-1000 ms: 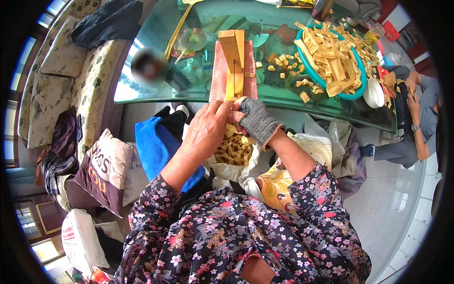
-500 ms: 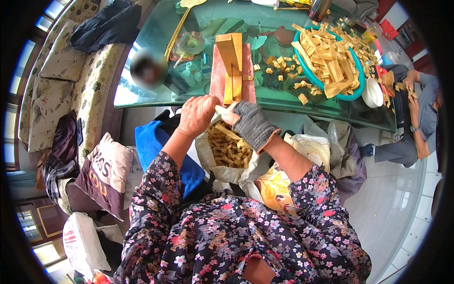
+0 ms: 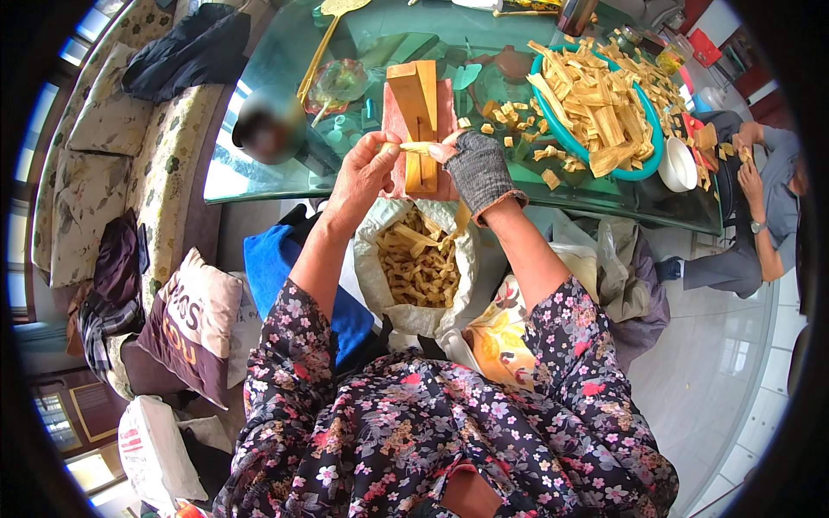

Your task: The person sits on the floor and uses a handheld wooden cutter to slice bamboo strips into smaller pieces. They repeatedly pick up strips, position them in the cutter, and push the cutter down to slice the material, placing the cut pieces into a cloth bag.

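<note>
My left hand (image 3: pixel 366 171) and my right hand (image 3: pixel 479 177), in a grey fingerless glove, pinch opposite ends of a pale yellow dried strip (image 3: pixel 419 148). They hold it level in front of a wooden tool (image 3: pixel 413 91), an upright piece with a narrow slot on a base, which rests on a pink cloth (image 3: pixel 442 108) near the glass table's edge. Below my hands, an open white sack (image 3: pixel 374 268) holds many short yellow pieces (image 3: pixel 417 276). More cut pieces (image 3: pixel 501 113) lie scattered right of the tool.
A teal basin (image 3: pixel 652 151) heaped with dried strips and a white bowl (image 3: pixel 677 173) occupy the table's right (image 3: pixel 345 52). A co-worker (image 3: pixel 773 207) at far right holds a small piece. A sofa (image 3: pixel 151 190) stands left. A blue cloth (image 3: pixel 268 259) and bags flank the sack.
Both my hands have risen from below the table edge to the front of the wooden tool and moved apart, showing the strip stretched between them and more of the sack below.
</note>
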Demonstrator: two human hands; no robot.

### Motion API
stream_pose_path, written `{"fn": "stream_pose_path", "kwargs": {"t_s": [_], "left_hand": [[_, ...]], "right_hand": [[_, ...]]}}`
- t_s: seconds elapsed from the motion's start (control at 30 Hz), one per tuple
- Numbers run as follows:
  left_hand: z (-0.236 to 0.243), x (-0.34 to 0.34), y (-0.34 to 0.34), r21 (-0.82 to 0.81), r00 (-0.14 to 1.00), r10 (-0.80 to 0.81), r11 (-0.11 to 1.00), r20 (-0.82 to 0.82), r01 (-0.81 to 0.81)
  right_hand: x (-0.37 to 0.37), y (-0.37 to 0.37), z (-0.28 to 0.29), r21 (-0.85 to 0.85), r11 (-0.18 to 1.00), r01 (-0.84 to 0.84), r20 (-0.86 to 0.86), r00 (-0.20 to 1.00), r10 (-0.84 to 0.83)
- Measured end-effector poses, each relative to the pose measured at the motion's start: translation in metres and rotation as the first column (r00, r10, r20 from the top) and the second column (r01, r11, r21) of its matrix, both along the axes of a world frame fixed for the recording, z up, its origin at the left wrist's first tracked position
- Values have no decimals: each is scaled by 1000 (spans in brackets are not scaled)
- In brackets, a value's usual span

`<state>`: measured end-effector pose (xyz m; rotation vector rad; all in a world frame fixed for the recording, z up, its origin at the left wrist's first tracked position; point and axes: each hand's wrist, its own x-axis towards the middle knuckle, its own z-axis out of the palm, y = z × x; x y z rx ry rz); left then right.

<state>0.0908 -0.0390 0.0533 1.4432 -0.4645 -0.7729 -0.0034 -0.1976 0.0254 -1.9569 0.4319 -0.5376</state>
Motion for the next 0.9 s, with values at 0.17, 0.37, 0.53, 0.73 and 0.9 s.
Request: {"fn": "stream_pose_path", "kwargs": {"t_s": [0.17,0.37,0.53,0.73,0.9], "left_hand": [[-15,11,-9,264,982,30,961,186,-79],[-26,-5,10,472,801,-161,866,576,-165],[-12,-42,33,371,800,-120,919,587,-135],[2,-112,29,-63,683,10,995,-731,-81],[-21,-83,44,-223,706,-5,950,-709,-217]], "right_hand": [[11,-1,-2,-202,978,-53,-251,968,1],[4,1,-17,-207,976,-62,-382,924,-22],[-38,33,19,-301,946,-119,-4,992,124],[-62,63,16,-548,786,-286,244,844,477],[-58,70,11,-362,846,-393,337,790,511]]}}
